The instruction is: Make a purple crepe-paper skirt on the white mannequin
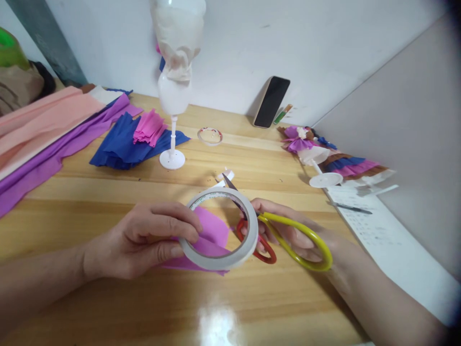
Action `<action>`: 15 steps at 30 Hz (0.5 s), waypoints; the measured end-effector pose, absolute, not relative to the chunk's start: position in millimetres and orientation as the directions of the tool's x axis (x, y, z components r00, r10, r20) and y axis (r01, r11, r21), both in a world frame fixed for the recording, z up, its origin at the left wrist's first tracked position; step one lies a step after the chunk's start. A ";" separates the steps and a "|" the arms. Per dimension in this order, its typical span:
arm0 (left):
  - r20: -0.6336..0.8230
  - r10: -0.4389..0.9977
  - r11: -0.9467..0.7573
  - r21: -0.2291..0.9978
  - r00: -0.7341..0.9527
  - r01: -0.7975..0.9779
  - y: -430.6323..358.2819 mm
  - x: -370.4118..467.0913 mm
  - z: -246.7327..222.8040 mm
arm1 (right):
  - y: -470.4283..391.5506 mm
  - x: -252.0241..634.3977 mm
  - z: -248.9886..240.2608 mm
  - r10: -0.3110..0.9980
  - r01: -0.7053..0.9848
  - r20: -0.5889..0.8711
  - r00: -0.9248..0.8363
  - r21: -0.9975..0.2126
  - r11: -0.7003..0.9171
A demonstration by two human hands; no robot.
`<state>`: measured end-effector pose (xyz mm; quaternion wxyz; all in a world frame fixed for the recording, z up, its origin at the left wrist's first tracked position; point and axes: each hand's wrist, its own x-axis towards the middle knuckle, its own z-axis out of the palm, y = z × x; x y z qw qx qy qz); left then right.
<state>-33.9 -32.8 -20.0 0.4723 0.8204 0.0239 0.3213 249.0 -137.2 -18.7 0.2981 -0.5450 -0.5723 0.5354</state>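
Note:
A roll of white tape (pixel 248 245) is pinched at its left side by my left hand (pixel 154 238), the fingers closed on it. Seen through and below the ring is a piece of purple paper (pixel 212 228) near the left fingertips. My right hand (pixel 277 226) has its fingers round scissors (pixel 295 226) with one yellow and one red handle. The dark blades point up and left behind the roll, apart from each other. Some right fingers are hidden behind the handles and the tape.
A white stand (pixel 173 139) wrapped in pale paper rises at the back. Blue crepe paper (pixel 122 144) and long crepe strips (pixel 43 125) lie left. A phone (pixel 272 102) leans on the wall. Paper dolls, a pen (pixel 351 208) and a written sheet (pixel 392 254) are right.

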 end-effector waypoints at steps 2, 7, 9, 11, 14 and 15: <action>0.526 0.321 -0.555 0.779 0.788 -0.294 -33.0 -32.8 -19.9 | -137.9 250.5 -21.0 0.897 0.019 -0.289 -0.334 -0.954 -0.300; 0.530 0.299 -0.529 0.784 0.793 -0.325 -32.9 -32.8 -23.8 | -136.3 245.5 -15.3 0.885 -0.177 -0.275 -0.375 -0.916 -0.360; 0.527 0.283 -0.528 0.783 0.801 -0.328 -32.6 -33.0 -24.3 | -135.6 243.0 -14.3 0.888 -0.171 -0.284 -0.361 -0.916 -0.363; 0.521 0.278 -0.532 0.783 0.807 -0.322 -32.3 -33.2 -23.7 | -135.1 242.0 -16.1 0.886 -0.170 -0.295 -0.357 -0.913 -0.372; 0.517 0.292 -0.538 0.784 0.805 -0.309 -32.3 -33.9 -22.9 | -134.3 242.8 -19.9 0.902 -0.138 -0.305 -0.307 -0.923 -0.359; 0.515 0.303 -0.545 0.784 0.802 -0.298 -32.4 -34.3 -23.3 | -133.6 243.7 -20.7 0.919 -0.106 -0.302 -0.253 -0.936 -0.337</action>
